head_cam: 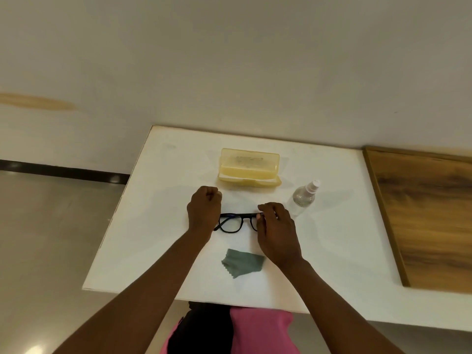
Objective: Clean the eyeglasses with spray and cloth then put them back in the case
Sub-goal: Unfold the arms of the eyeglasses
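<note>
White table (158, 226) against pale wall (229, 60), left hand (204, 213) and right hand (277, 232) pinching eyeglasses (237, 222)

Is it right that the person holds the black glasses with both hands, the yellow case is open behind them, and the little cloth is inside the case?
Not quite. The head view shows the cloth lying on the white table, nearer the person than the glasses, not inside the case. The rest stands: the left hand and right hand are at the frame's ends.

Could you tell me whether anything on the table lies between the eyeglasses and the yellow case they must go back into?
Nothing visible does. The eyeglasses sit just in front of the open case, with bare table between; the spray bottle stands off to the right.
</note>
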